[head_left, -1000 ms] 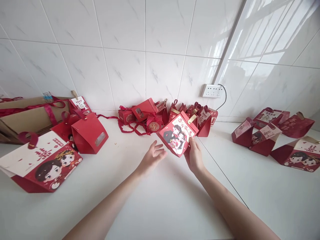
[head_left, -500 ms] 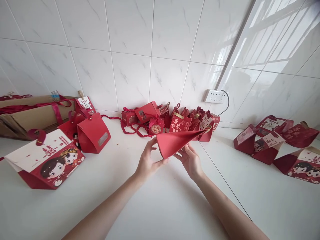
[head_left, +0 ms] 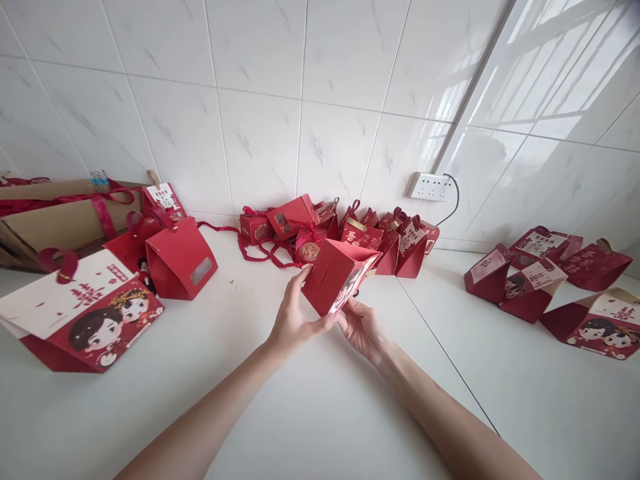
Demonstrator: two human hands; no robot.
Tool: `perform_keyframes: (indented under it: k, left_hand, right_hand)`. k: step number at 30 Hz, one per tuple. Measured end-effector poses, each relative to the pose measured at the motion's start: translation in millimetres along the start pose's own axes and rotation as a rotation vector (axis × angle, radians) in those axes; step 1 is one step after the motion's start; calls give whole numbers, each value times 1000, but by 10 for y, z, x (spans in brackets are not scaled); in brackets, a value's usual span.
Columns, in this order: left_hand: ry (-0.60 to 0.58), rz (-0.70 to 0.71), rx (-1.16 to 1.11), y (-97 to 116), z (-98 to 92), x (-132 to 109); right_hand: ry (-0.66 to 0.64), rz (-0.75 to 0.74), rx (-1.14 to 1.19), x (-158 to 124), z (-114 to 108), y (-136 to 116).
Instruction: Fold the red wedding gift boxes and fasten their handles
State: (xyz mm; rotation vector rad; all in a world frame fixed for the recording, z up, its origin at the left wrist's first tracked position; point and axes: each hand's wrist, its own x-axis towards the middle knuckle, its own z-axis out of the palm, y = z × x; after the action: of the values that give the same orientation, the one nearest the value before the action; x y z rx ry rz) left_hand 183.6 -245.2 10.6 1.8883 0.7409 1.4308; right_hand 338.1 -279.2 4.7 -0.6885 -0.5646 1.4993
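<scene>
Above the white table, a red paper gift box (head_left: 325, 275) is tilted between my two hands, its bottom panel towards me and a printed face turned to the right. My left hand (head_left: 295, 310) grips the box's left side and lower corner, fingers behind, thumb at the bottom edge. From below and the right, my right hand (head_left: 365, 330) holds the printed side, fingers bent against it; part of them is hidden by the box. Behind the held box lies a heap of small red boxes, among them one with a round gold pattern (head_left: 309, 251).
At left stand a large box with cartoon faces (head_left: 90, 320), a plain red windowed box (head_left: 183, 259) and a brown cardboard carton (head_left: 65, 223) draped with ribbon. Several red boxes (head_left: 533, 293) stand at right. A power strip (head_left: 430, 187) is on the tiled wall.
The held box has turned, so its bottom panel and printed side now show rather than the plain triangular end. My right hand has shifted slightly lower and to the left.
</scene>
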Motion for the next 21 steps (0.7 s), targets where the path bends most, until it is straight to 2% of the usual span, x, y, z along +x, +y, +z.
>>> perform_keyframes:
  k: [3,5,10,13,17,21]
  left_hand:
    - [-14,-102,-52,33,12,-6]
    - [-14,-121,-65,63,11,-14]
    - [-12,34,41,94,-3,-50]
    - [-59,61,10,79,-9,-55]
    - [-65,-21,-98,56,-16,-20]
    - [-32,-176,-207,43,-31,22]
  right_hand:
    - [-9,15,1,-4,-3,29]
    - [-31,12,-15,-13,2,29]
    - [-52,18,-74,-24,0,24]
    - [-40,-10,-143,-10,-22,14]
    - [-3,-69,-149,-9,-22,-39]
    - [36,-119,-136,-61,49,-108]
